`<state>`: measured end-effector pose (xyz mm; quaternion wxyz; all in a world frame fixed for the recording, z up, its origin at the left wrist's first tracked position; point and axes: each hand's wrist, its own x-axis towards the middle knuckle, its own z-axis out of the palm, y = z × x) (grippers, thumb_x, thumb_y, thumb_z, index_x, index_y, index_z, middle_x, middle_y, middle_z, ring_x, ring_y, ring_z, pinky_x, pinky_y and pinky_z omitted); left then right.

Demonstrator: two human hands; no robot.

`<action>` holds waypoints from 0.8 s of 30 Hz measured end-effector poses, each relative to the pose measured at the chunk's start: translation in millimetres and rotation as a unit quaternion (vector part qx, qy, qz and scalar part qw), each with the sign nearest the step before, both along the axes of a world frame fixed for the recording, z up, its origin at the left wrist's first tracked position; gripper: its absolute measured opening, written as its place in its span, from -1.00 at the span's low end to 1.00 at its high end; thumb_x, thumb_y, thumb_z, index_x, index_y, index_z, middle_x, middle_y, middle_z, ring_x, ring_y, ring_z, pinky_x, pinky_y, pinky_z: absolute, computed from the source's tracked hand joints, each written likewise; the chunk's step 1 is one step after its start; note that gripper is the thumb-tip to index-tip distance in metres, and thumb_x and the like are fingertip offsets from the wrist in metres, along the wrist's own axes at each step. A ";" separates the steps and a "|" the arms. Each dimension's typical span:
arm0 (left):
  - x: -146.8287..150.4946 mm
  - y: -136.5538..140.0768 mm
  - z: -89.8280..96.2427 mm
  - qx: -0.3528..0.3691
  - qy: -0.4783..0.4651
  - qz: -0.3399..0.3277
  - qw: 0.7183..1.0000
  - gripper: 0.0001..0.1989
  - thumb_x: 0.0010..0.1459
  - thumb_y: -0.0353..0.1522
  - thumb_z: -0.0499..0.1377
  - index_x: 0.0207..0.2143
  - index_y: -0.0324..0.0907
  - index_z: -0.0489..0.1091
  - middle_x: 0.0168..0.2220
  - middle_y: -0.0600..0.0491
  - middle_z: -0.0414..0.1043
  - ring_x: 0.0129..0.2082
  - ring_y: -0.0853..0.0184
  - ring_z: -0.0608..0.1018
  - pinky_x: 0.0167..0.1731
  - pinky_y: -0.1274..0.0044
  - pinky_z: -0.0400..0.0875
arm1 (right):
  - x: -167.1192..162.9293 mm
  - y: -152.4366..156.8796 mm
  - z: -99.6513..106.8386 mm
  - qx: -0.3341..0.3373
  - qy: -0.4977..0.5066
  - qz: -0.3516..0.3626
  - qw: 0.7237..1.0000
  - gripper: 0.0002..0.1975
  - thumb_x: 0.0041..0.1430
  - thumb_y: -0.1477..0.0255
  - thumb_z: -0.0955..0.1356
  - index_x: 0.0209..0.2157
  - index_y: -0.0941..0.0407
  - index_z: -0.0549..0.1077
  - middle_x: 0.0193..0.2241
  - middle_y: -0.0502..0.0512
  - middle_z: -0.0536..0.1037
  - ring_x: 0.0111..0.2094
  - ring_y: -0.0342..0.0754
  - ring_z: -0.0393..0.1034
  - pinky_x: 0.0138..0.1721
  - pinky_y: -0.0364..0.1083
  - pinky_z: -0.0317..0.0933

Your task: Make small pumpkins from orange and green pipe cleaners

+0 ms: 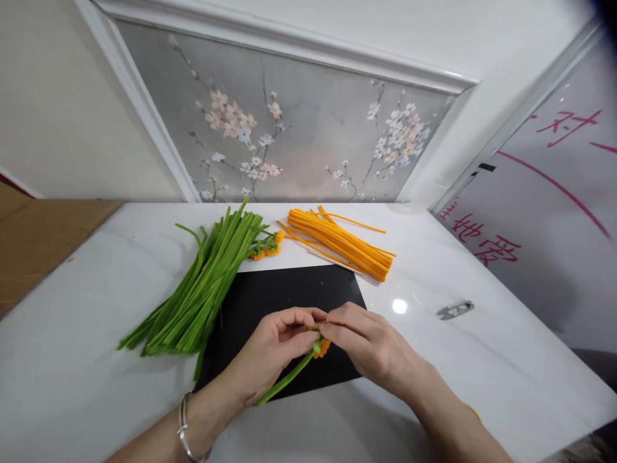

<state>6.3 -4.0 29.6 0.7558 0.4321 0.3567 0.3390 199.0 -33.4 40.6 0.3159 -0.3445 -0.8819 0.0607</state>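
Note:
Over a black mat (270, 289), both hands meet at a pipe-cleaner flower (322, 348) with an orange head and green at its base. My left hand (284, 341) pinches the flower near its green part. My right hand (364, 337) closes its fingertips on the flower from the other side. A green pipe-cleaner stem (286, 384) slants down and left from the flower, under the left hand. The fingers hide most of the spot where they grip.
Green pipe cleaners (197, 292) lie in a bundle at left, beside small finished orange flowers (265, 249). An orange pipe-cleaner bundle (340, 241) lies behind the mat. Thread snips (456, 310) rest at right on the white table (414, 386). A framed floral panel (308, 128) stands at the back.

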 end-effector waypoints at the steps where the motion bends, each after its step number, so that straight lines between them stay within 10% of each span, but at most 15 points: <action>1: 0.3 -0.1 0.8 -0.018 -0.006 -0.003 1.000 -0.90 -0.03 -0.46 0.33 -0.49 -0.24 0.43 -0.14 0.00 0.47 -0.32 0.42 0.51 -0.25 0.59 0.41 | -0.3 -0.3 1.1 -0.006 -0.011 0.003 1.000 -0.75 0.35 0.57 0.15 -0.16 0.19 0.44 -0.27 0.17 0.51 -0.28 -0.08 0.36 -0.26 -0.10 0.35; 15: -1.5 -0.5 3.5 -0.057 -0.001 -0.052 0.997 -0.87 -0.11 -0.51 0.34 -0.50 -0.24 0.43 -0.30 0.04 0.50 -0.38 0.42 0.50 -0.34 0.62 0.35 | 2.8 3.4 -0.6 -0.057 0.001 0.036 0.998 -0.75 0.36 0.54 0.15 -0.17 0.13 0.45 -0.27 0.12 0.50 -0.29 -0.10 0.33 -0.27 -0.13 0.32; 24: -0.2 -1.2 2.6 0.051 0.059 -0.046 0.996 -0.89 -0.06 -0.54 0.29 -0.51 -0.23 0.41 -0.13 0.01 0.46 -0.21 0.35 0.51 -0.19 0.57 0.37 | 0.8 3.1 4.2 -0.051 -0.022 0.015 0.998 -0.74 0.31 0.61 0.14 -0.25 0.15 0.43 -0.36 0.11 0.47 -0.35 -0.10 0.33 -0.33 -0.15 0.29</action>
